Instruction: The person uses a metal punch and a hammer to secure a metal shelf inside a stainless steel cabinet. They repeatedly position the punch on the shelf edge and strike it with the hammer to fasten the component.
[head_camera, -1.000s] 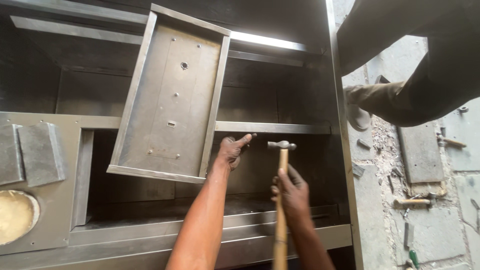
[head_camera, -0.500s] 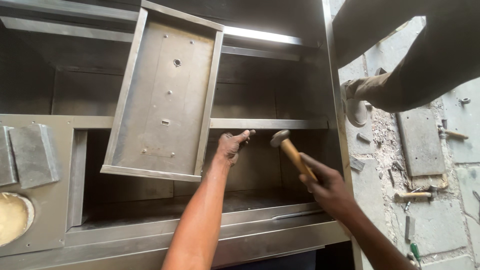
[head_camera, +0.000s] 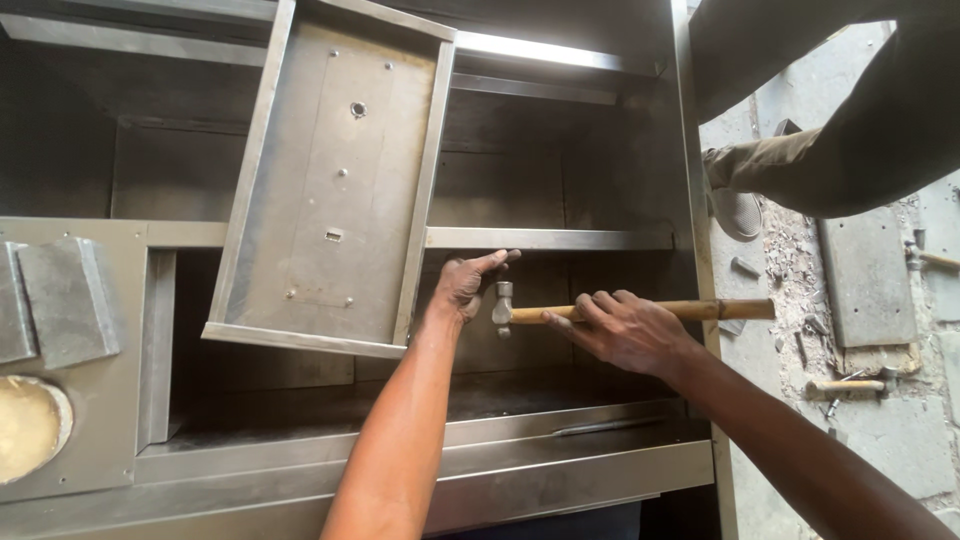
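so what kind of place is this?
Likely a sheet-metal fabrication workshop: a bare steel cabinet being assembled, a wooden-handled hammer in the right hand, and more hammers on a rubble-strewn concrete floor.

This looks like a metal workshop. A big steel cabinet (head_camera: 560, 240) lies open, a loose steel tray (head_camera: 335, 180) leans in it, and tools (head_camera: 845, 385) lie on the rough, dusty concrete floor (head_camera: 900, 440).
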